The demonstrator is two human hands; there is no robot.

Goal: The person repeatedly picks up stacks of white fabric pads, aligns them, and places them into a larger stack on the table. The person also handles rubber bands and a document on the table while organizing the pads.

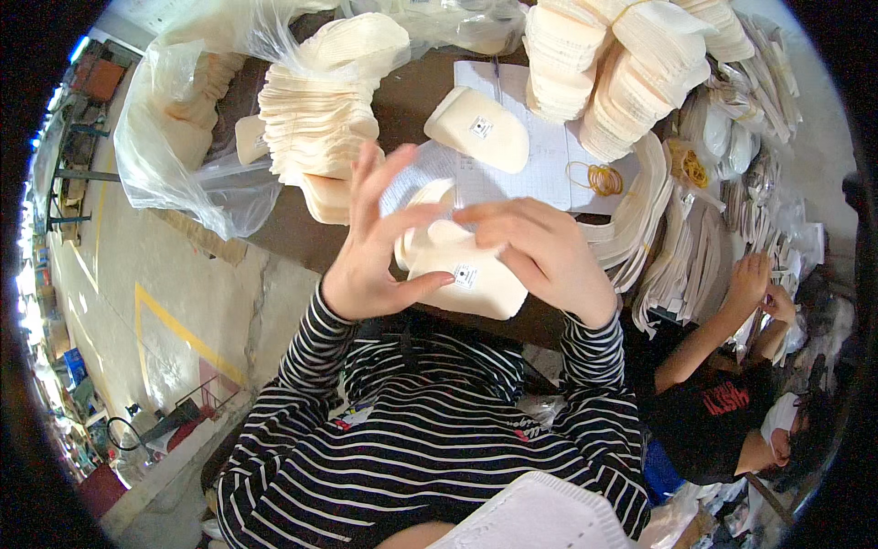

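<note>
A cream, flat pad with rounded corners (494, 291) lies in front of me, a small white square label with dark print on its face. My right hand (553, 261) is closed at the pad's upper right edge, fingers bent over it. My left hand (361, 252) has its fingers raised and spread; only its thumb tip reaches the pad, beside the label. Further cream pads (430, 197) show partly behind the held one. Beyond my hands, another labelled pad (480, 128) rests on papers.
A long row of stacked pads (320, 110) stands at the back left beside clear plastic bags (165, 137). Bundled pads (640, 69) sit back right. Yellow rubber bands (604, 178) lie on white papers (549, 151). At right, a co-worker (704, 412) handles pale strips.
</note>
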